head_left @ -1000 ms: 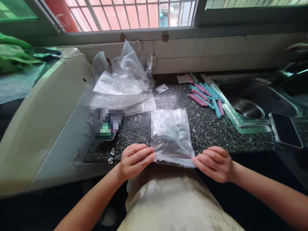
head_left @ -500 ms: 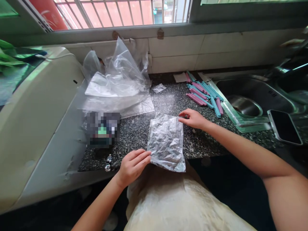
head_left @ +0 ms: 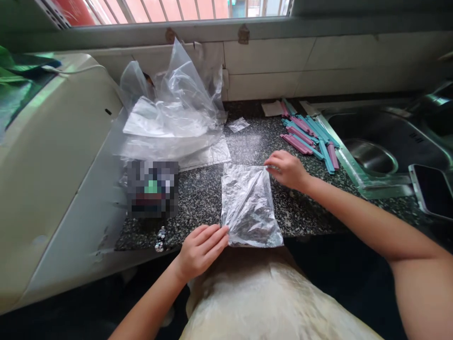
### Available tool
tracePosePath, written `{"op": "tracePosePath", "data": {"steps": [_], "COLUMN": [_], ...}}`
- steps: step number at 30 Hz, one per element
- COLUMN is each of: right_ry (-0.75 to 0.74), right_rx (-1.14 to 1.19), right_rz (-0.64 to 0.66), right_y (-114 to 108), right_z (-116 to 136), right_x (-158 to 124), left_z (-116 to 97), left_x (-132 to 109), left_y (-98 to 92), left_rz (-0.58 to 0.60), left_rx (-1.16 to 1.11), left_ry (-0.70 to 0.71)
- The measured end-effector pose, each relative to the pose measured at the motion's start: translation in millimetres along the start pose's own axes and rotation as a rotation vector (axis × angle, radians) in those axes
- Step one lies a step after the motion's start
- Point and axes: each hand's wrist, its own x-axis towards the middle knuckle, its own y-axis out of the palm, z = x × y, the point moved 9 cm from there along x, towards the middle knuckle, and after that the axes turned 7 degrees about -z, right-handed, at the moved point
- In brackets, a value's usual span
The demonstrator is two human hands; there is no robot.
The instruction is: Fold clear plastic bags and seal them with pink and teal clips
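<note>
A small clear plastic bag [head_left: 249,205] lies crumpled on the dark speckled counter [head_left: 201,193], reaching its front edge. My left hand [head_left: 201,248] pinches the bag's near left corner at the counter edge. My right hand [head_left: 287,169] grips the far right corner, fingers closed on the plastic. The bag is stretched between the two hands.
A heap of clear plastic bags [head_left: 177,113] sits at the back left beside a white appliance [head_left: 46,165]. Pink and blue clip sticks [head_left: 309,137] lie by the steel sink [head_left: 375,141]. A phone [head_left: 433,189] rests on the sink's rim. Small metal beads [head_left: 160,238] sit at the counter edge.
My right hand left the bag's near right corner, reached forward and took hold of the far right corner. The left hand stayed put; the bag got pulled straighter.
</note>
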Motion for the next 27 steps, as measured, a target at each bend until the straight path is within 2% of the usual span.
{"op": "tracePosePath", "data": {"steps": [2, 4, 6, 9, 11, 16, 18, 23, 27], "right_ry": [-0.155, -0.246, -0.236, -0.153, -0.145, -0.217, -0.267, -0.174, -0.169], "right_rx": [0.101, 0.154, 0.127, 0.038, 0.038, 0.174, 0.140, 0.000, 0.002], "right_rz": [0.061, 0.132, 0.129, 0.057, 0.035, 0.023, 0.051, 0.062, 0.044], "right_y": [-4.4, -5.1, -8.2, -18.5, -26.1, -44.0, -43.8, -39.7, -41.9], "right_z": [24.9, 39.6, 38.0, 25.6, 29.3, 76.5, 93.7, 90.0, 83.9], "right_x": [-16.0, -34.0, -45.1, -50.2, -52.7, -74.3, -88.9, -113.5, -115.3], "left_z": [-3.7, -8.1, -11.9, -12.9, -12.2, -7.9, -5.6, -1.2, -1.8], "left_x": [-0.5, -0.5, -0.8, -2.0, -1.6, 9.7, 14.4, 14.3, 11.4], "left_y": [1.1, 3.0, 5.9, 10.9, 14.0, 15.1, 14.2, 11.7, 5.5], "left_rz": [0.012, 0.027, 0.044, 0.064, 0.074, 0.040, 0.027, 0.029, 0.001], "left_rx": [-0.011, -0.041, -0.076, -0.103, -0.103, -0.075, -0.080, -0.183, -0.250], "left_ry": [-0.002, 0.006, 0.017, 0.010, 0.002, -0.036, -0.059, -0.122, -0.137]}}
